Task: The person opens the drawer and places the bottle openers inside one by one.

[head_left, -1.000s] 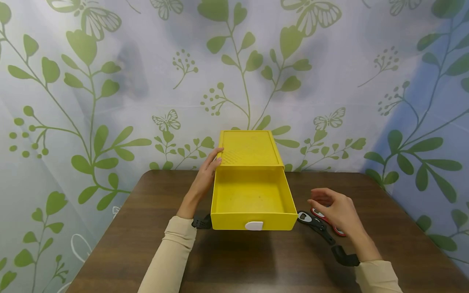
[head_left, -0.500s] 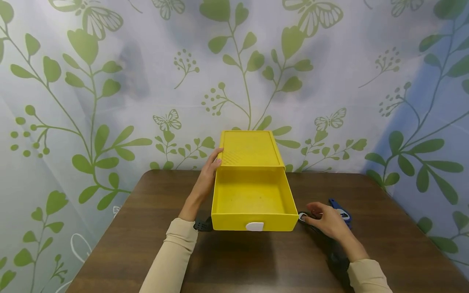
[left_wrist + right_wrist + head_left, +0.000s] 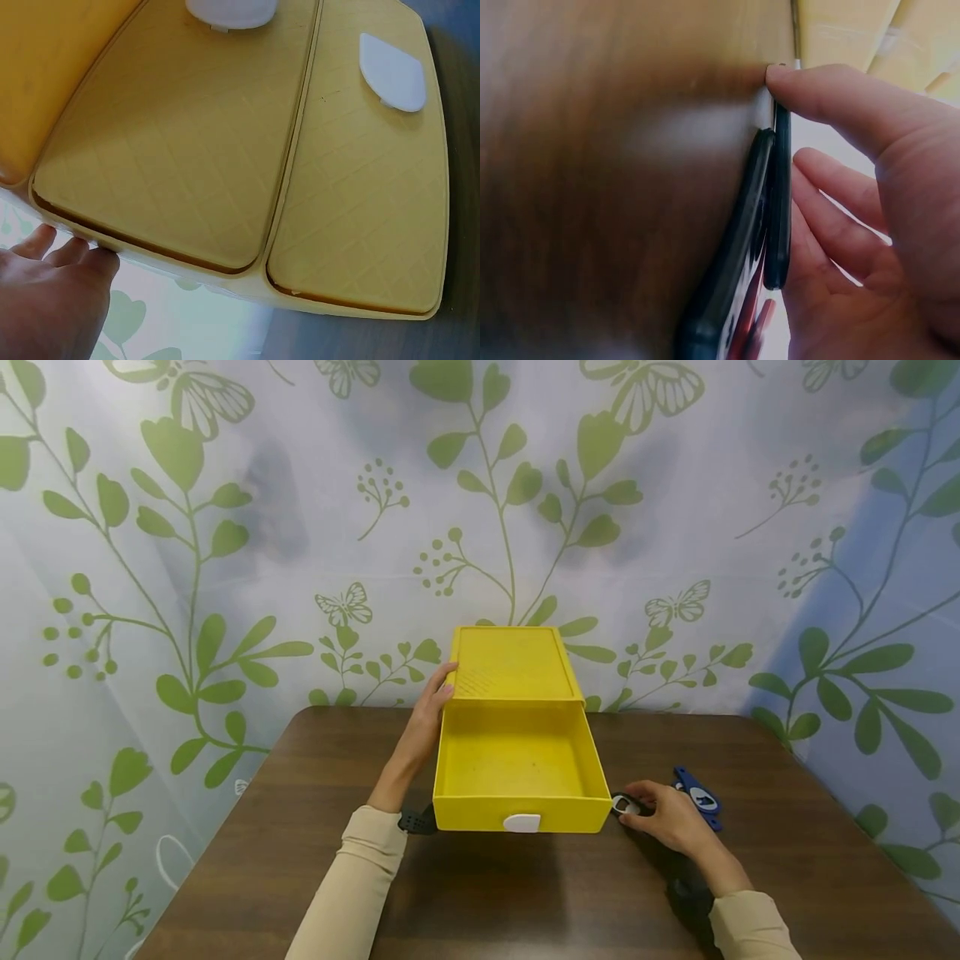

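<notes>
A yellow drawer unit (image 3: 513, 664) stands at the back of the table, its top drawer (image 3: 522, 814) pulled out with nothing in it. My left hand (image 3: 422, 727) rests against the unit's left side, fingertips at the top edge. In the left wrist view, the fingers (image 3: 75, 259) touch the side beside two closed drawer fronts (image 3: 172, 142). To the right of the drawer, my right hand (image 3: 671, 818) pinches a black bottle opener (image 3: 621, 804) at its white-lined oval end. The right wrist view shows that black opener (image 3: 778, 202) between thumb and fingers, low over the table.
A blue opener (image 3: 701, 795) lies just right of my right hand. Red parts (image 3: 742, 330) show behind the black tool in the right wrist view. The brown table (image 3: 480, 902) meets a leaf-patterned curtain (image 3: 300, 527) at the back.
My right hand has lowered and moved slightly left onto the black opener, its fingers closing at the oval end. The blue opener has come into sight; the left hand stays put.
</notes>
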The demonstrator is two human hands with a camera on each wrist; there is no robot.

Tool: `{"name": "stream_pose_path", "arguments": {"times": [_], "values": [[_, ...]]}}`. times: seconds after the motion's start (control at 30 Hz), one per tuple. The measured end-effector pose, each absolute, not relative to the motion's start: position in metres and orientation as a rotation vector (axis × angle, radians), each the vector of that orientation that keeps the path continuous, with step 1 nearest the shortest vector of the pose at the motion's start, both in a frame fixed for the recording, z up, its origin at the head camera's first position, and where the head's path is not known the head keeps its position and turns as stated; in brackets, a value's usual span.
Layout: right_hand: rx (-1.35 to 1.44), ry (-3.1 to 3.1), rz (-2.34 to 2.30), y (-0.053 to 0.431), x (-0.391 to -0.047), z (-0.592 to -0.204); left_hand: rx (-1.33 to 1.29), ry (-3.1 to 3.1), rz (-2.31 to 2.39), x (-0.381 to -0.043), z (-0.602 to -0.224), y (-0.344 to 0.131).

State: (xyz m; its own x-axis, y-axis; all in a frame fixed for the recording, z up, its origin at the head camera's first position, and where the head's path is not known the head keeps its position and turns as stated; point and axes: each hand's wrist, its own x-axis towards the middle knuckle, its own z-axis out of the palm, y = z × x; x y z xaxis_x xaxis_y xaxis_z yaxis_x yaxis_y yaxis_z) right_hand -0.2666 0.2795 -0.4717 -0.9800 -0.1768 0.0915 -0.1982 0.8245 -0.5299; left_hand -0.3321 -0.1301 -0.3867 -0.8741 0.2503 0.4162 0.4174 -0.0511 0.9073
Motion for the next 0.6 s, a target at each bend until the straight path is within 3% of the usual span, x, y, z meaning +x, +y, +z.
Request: {"name": "stream_pose_path", "arguments": {"times": [0.6], "values": [[0.331, -2.873, 0.870, 0.267, -0.261, -0.451, -0.728, -2.069, -2.077, -0.330, -0.388, -0.130]]}}
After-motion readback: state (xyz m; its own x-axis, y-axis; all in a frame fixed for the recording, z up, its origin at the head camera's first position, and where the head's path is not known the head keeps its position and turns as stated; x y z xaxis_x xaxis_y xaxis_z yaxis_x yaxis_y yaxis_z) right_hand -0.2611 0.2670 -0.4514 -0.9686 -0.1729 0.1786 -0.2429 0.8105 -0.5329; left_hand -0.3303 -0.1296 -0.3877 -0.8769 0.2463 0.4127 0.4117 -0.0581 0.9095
